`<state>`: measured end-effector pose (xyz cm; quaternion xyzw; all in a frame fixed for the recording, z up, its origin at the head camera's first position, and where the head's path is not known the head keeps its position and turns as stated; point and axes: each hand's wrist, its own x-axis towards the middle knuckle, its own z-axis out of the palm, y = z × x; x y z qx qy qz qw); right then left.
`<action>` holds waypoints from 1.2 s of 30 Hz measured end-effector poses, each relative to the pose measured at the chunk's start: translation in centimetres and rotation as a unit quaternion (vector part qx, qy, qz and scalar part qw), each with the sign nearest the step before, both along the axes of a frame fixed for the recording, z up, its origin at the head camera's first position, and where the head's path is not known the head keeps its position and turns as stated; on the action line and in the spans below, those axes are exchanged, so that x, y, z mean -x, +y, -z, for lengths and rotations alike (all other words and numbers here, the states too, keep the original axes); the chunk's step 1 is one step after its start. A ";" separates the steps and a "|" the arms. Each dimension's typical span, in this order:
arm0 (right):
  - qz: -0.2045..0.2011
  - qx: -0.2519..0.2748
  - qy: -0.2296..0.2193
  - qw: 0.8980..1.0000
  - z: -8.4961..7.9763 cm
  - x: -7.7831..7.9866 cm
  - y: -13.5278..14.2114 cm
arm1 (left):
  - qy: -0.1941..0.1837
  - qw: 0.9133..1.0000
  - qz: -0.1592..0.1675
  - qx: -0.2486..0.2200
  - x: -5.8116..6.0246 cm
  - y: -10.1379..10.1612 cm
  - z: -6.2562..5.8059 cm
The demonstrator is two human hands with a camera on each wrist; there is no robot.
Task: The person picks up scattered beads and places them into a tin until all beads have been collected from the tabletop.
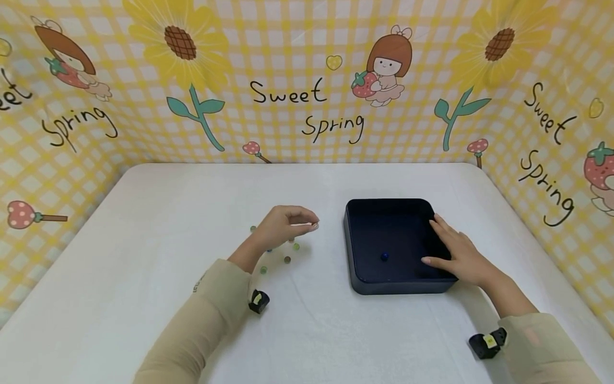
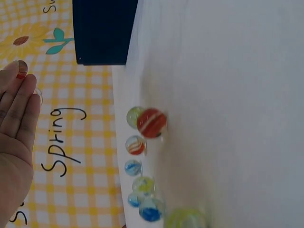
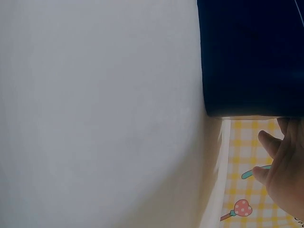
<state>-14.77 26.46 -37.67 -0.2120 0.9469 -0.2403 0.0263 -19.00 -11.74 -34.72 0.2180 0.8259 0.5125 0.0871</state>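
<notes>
My left hand (image 1: 287,224) pinches a small red and clear glass marble (image 2: 22,70) between thumb and fingertips, above the table and left of the tray. Beneath and behind that hand lie several glass marbles, among them a red one with pale stripes (image 2: 152,123), a blue one (image 2: 152,210) and a green one (image 1: 264,270). A dark navy square tray (image 1: 403,288) stands to the right, with one blue marble (image 1: 385,257) inside. My right hand (image 1: 462,261) holds the tray's right side, its thumb over the rim and other fingers along the outer wall.
A white cloth-covered table (image 1: 307,330) carries everything. Yellow checked fabric (image 1: 288,48) with printed flowers and lettering rises behind it and at both sides. A small black camera sits at each wrist, the left one (image 1: 259,302) and the right one (image 1: 486,343).
</notes>
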 end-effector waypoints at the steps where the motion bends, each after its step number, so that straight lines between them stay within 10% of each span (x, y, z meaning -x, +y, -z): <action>1: 0.000 0.001 0.000 1.000 0.0 0.0 0.0 | 0.005 1.000 0.002 0.003 0.0 0.3 0.0; 36: 0.003 -0.003 -0.002 1.000 -0.1 0.0 -0.1 | -0.001 0.994 0.098 -0.051 1.0 7.8 0.0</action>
